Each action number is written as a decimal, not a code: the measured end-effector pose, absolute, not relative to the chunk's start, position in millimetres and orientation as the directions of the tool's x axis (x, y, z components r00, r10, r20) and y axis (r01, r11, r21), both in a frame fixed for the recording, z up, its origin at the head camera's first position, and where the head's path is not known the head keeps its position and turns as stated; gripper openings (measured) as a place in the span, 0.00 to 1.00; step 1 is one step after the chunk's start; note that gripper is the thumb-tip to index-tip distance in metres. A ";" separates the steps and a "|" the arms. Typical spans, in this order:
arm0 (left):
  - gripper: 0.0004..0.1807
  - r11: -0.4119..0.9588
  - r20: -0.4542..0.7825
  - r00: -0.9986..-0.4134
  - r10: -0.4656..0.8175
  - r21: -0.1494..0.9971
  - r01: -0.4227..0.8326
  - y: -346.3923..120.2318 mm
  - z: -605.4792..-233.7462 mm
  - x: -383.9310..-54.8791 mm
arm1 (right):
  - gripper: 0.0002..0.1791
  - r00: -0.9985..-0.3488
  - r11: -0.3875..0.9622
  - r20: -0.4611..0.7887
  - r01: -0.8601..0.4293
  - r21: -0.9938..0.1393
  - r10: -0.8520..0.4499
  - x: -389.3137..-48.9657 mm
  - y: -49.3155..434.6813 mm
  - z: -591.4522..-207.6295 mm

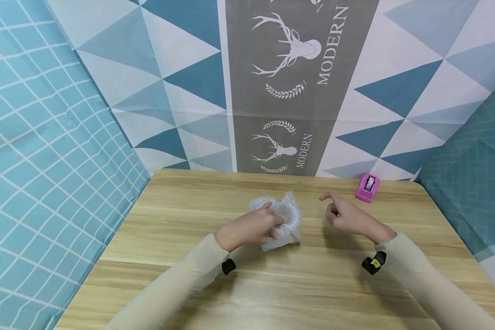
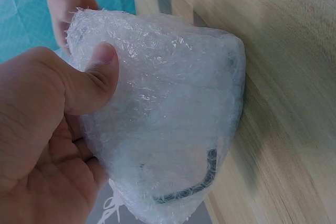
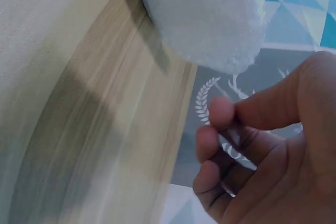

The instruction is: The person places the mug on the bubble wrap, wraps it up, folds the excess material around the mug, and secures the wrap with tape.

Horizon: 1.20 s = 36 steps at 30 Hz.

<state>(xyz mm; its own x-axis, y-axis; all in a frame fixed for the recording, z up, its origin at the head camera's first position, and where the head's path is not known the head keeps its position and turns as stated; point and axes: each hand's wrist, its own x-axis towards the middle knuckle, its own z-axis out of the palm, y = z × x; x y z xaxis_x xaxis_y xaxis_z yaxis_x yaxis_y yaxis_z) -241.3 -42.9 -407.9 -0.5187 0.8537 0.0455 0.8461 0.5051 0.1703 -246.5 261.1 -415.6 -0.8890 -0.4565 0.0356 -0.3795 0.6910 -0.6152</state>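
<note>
A bundle in clear bubble wrap (image 1: 288,215) is held in my left hand (image 1: 251,228) over the table. In the left wrist view the thumb presses on the face of the wrapped bundle (image 2: 163,98), and the other fingers curl under its edge. A dark curved strip (image 2: 194,187) shows through the plastic; the thing inside is otherwise blurred by the wrap. My right hand (image 1: 346,215) hovers to the right, apart from the bundle, its fingers loosely bent. In the right wrist view no object shows in this right hand (image 3: 262,140), with the bundle (image 3: 205,14) beyond it.
A pink tape dispenser (image 1: 367,188) stands at the back right of the wooden table (image 1: 181,206). Patterned cloth (image 1: 198,91) hangs behind the table, with blue gridded cloth (image 1: 37,151) at left and teal cloth (image 1: 474,183) at right.
</note>
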 end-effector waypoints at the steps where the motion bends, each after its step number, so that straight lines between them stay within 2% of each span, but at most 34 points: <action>1: 0.07 0.504 0.046 -0.518 0.854 0.170 0.847 -42.9 -408.0 -241.4 | 0.25 -0.882 0.685 0.056 -0.401 -0.608 -0.467 -245.6 259.8 -414.5; 5: 0.08 0.501 0.046 -0.514 0.857 0.163 0.850 -43.0 -409.0 -242.2 | 0.24 -0.852 0.655 0.113 -0.472 -0.589 -0.512 -242.9 253.8 -408.9; 15: 0.07 0.496 0.039 -0.505 0.862 0.132 0.858 -44.0 -408.8 -244.5 | 0.21 -0.772 0.559 0.156 -0.568 -0.604 -0.616 -233.6 237.1 -391.0; 21: 0.12 0.495 0.031 -0.503 0.864 0.136 0.858 -44.8 -407.5 -245.2 | 0.20 -0.710 0.516 0.169 -0.633 -0.578 -0.683 -224.1 219.7 -384.2; 31: 0.11 0.502 0.034 -0.514 0.857 0.171 0.848 -44.4 -406.5 -245.0 | 0.20 -0.615 0.433 0.154 -0.690 -0.580 -0.773 -214.0 192.6 -384.3; 36: 0.19 0.511 0.018 -0.522 0.853 0.174 0.842 -44.0 -406.9 -245.3 | 0.20 -0.605 0.416 0.130 -0.671 -0.614 -0.785 -213.3 187.0 -387.6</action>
